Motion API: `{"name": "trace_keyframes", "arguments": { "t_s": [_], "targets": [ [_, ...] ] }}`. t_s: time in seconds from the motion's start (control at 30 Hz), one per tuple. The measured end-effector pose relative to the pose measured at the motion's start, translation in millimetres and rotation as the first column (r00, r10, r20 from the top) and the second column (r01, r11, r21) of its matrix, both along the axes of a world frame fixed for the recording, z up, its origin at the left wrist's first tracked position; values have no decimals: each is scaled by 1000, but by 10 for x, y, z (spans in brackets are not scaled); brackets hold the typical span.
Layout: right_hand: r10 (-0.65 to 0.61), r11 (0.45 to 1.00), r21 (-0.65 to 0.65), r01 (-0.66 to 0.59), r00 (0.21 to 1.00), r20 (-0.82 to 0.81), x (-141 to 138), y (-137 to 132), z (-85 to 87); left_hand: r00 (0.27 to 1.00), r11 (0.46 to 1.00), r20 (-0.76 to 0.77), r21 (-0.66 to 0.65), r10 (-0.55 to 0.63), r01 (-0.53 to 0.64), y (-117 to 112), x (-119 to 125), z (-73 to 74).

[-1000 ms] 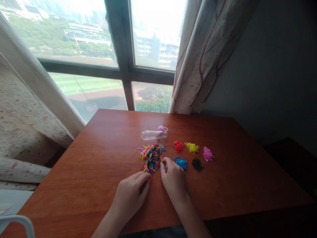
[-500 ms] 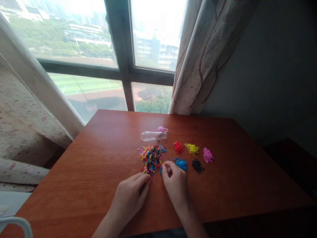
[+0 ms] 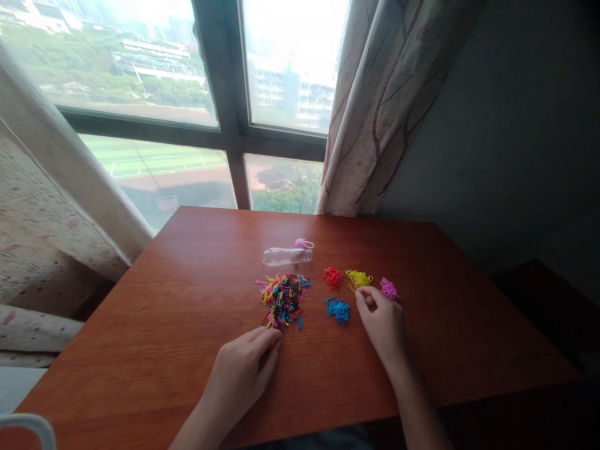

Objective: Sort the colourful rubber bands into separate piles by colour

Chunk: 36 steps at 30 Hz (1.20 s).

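Observation:
A mixed pile (image 3: pixel 282 301) of small, colourful, pin-shaped plastic stitch markers lies on the brown wooden table (image 3: pixel 197 281). My left hand (image 3: pixel 246 359) rests at the pile's near edge, fingertips pressed together; whatever they may hold is hidden. My right hand (image 3: pixel 382 319) pinches a yellow stitch marker (image 3: pixel 352 288) just short of the yellow pile (image 3: pixel 360 279). Sorted around it are a red pile (image 3: pixel 332 277), a blue pile (image 3: pixel 337 310) and a pink pile (image 3: pixel 390 288). The black pile is covered by my right hand.
Behind the mixed pile lies a clear plastic bottle-like container (image 3: pixel 287 256) with a pink looped cap (image 3: pixel 303 244) beside it. A window (image 3: pixel 285 181) and curtains (image 3: pixel 360 125) stand beyond the table. A pale curved bar (image 3: pixel 32 422) shows at the lower left.
My right hand has moved right from the mixed pile to the yellow pile, carrying the yellow stitch marker. It now hides the black pile. My left hand has stayed by the mixed pile.

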State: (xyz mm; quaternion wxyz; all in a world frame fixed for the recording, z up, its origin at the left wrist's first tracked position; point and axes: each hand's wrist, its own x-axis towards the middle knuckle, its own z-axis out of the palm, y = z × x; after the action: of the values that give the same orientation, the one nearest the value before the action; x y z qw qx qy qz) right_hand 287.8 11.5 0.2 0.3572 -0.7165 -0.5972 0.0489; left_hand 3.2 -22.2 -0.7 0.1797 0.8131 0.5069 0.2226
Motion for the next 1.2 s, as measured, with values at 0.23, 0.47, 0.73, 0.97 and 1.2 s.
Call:
{"name": "trace_keyframes", "arguments": {
  "t_s": [0.23, 0.47, 0.73, 0.97, 1.2],
  "targets": [
    [-116, 993, 26, 115, 992, 46, 373, 185, -4, 1000, 1000, 17, 17, -7, 7, 24, -4, -36],
    [-147, 989, -7, 147, 989, 30, 410, 257, -4, 1000, 1000, 14, 14, -8, 7, 26, -7, -44],
    [-137, 991, -4, 137, 990, 37, 355, 266, -48, 1000, 1000, 5, 10, -8, 8, 23, 0, -38],
    [-129, 991, -32, 130, 991, 42, 398, 314, -32, 1000, 1000, 10, 28, -9, 8, 24, -1, -35],
    [-132, 991, 13, 132, 991, 12, 344, 232, -33, 1000, 1000, 8, 28, -2, 2, 17, 1, -34]
  ]
}}
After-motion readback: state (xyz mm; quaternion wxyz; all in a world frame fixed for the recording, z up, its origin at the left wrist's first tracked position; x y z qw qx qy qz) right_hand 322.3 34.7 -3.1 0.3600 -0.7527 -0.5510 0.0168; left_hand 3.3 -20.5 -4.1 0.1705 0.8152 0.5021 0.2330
